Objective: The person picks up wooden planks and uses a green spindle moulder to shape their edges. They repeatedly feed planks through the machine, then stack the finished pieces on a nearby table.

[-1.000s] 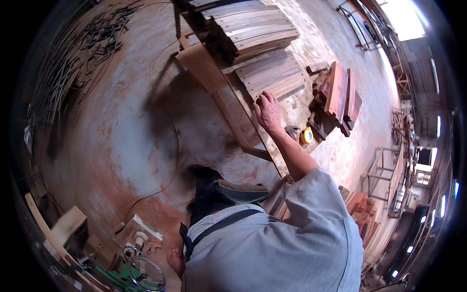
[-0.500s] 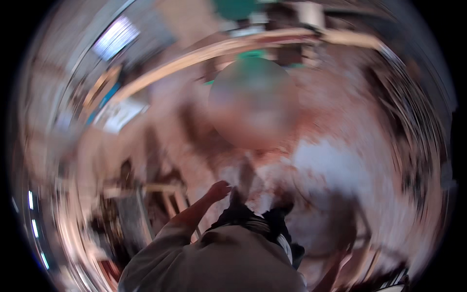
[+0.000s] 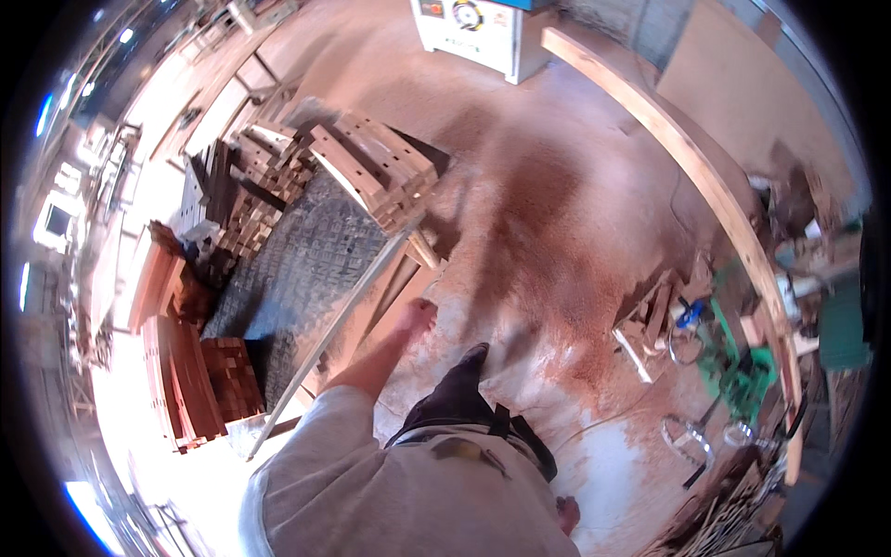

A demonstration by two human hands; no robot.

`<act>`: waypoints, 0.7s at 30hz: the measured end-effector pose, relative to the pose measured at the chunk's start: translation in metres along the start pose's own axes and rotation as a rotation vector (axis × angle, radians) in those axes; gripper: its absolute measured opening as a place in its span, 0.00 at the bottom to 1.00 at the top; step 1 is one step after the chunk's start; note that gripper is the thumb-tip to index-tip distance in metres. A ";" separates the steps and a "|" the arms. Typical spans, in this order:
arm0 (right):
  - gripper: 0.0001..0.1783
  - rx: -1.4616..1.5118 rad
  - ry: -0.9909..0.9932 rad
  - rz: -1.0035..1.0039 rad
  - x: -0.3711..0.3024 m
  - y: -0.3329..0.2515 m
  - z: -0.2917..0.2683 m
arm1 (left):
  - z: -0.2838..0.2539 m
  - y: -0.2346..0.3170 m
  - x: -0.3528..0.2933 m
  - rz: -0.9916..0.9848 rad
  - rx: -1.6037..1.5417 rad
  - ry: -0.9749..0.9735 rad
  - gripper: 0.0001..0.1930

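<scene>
Floor (image 3: 575,186): concrete, dusted with reddish sawdust | dark mesh mat (image 3: 306,260) lay on it at left | stacked wooden slats (image 3: 376,172) sat at the mat's far edge | reddish boards (image 3: 181,371) piled left | wood offcuts (image 3: 650,320) right | long plank (image 3: 687,158) beyond.

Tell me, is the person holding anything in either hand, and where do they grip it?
It cannot be told for sure. The left hand reaches out beside a long wooden strip, perhaps touching it; the right hand is mostly hidden by the body.
</scene>
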State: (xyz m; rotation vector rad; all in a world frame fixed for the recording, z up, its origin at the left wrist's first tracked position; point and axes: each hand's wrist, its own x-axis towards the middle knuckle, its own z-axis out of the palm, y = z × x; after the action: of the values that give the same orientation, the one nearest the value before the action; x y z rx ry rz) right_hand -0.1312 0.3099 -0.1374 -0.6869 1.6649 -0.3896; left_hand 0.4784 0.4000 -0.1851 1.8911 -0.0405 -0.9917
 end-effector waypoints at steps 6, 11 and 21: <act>0.09 -0.007 -0.081 -0.013 0.010 -0.101 0.079 | -0.105 0.159 0.010 0.337 -0.013 0.548 0.17; 0.09 0.111 -0.035 -0.052 0.018 -0.170 0.117 | -0.198 0.219 0.082 0.179 0.400 0.776 0.35; 0.14 0.143 -0.009 -0.068 0.018 -0.134 0.108 | -0.183 0.234 0.090 0.306 -0.419 0.435 0.13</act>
State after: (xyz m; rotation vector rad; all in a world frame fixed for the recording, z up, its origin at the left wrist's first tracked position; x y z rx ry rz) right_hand 0.0018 0.2085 -0.0932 -0.6387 1.5908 -0.5485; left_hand 0.7423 0.3716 -0.0252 1.6107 0.1220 -0.3351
